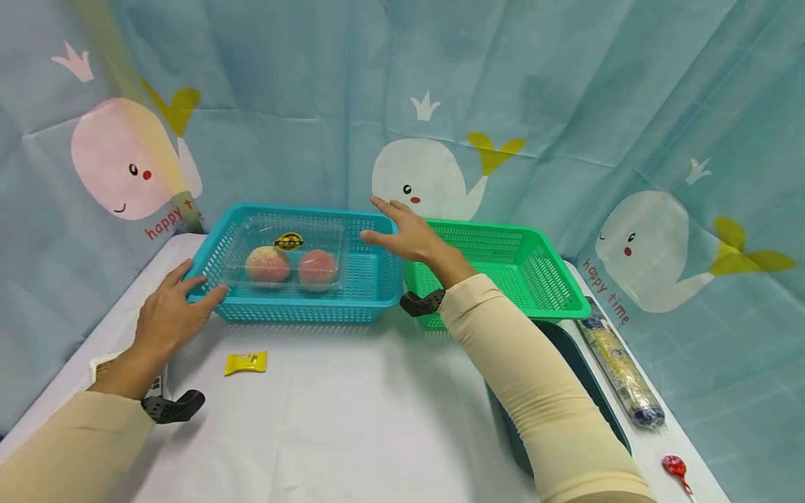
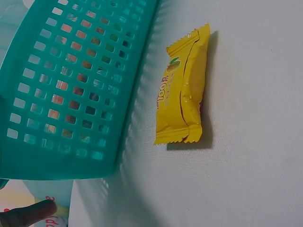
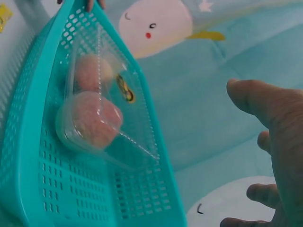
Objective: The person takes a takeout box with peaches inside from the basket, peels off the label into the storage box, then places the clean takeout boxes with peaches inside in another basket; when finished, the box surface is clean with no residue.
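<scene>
A blue plastic basket (image 1: 361, 307) stands at the back left of the white table. In its left part lies a clear plastic box (image 1: 327, 237) with two peaches (image 1: 268, 265) inside and a dark, yellow-marked sticker on top. My left hand (image 1: 171, 311) is at the basket's left front corner, fingers spread and seemingly touching the rim. Above the basket's right end hovers my right hand (image 1: 409, 234), fingers apart and holding nothing. In the left wrist view a yellow wrapped snack (image 2: 182, 90) lies on the table just in front of the basket.
Right of the blue basket stands a green basket (image 1: 556, 279). A dark tray (image 1: 597, 391) is partly covered by my right sleeve. Along the right edge lie a long clear-wrapped package (image 1: 619, 363) and a red lollipop (image 1: 675, 467). A pale packet (image 1: 100, 363) shows behind my left wrist.
</scene>
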### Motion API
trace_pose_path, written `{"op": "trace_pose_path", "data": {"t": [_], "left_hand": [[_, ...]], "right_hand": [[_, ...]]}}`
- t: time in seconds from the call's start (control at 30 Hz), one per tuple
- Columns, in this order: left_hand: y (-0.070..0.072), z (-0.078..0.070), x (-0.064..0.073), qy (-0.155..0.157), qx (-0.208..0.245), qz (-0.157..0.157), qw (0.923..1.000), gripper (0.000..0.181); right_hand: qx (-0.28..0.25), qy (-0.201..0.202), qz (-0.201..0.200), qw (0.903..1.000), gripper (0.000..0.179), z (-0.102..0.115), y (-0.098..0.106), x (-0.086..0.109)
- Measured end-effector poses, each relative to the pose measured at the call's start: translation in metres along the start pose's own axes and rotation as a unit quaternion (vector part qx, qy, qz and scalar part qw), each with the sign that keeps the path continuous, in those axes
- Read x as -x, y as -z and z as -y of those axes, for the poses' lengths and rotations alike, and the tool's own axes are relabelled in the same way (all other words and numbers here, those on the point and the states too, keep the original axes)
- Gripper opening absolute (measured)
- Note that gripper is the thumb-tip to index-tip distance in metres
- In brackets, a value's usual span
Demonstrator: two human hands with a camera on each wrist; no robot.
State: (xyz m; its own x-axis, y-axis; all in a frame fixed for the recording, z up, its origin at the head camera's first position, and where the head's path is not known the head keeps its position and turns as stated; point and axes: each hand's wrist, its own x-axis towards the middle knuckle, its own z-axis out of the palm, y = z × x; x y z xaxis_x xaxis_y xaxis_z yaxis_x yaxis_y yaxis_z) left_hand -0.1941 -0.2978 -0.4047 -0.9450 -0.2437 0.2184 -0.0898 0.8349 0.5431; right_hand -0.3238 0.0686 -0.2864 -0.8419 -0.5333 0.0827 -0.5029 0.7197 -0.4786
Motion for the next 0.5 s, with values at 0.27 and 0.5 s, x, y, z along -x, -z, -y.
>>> {"op": "trace_pose_path", "data": {"t": [0.27,0.5], "left_hand": [[0.0,0.004,0.0,-0.005,-0.003,-0.004,1.0,0.072],[-0.002,0.002,0.0,-0.007,0.003,-0.007,0.9999,0.072]], "right_hand": [[-0.025,0.007,0.02,0.9995,0.078,0.009,-0.017,-0.015],[-0.056,-0.026,0.037,0.9974,0.079,0.01,-0.032,-0.025]]}}
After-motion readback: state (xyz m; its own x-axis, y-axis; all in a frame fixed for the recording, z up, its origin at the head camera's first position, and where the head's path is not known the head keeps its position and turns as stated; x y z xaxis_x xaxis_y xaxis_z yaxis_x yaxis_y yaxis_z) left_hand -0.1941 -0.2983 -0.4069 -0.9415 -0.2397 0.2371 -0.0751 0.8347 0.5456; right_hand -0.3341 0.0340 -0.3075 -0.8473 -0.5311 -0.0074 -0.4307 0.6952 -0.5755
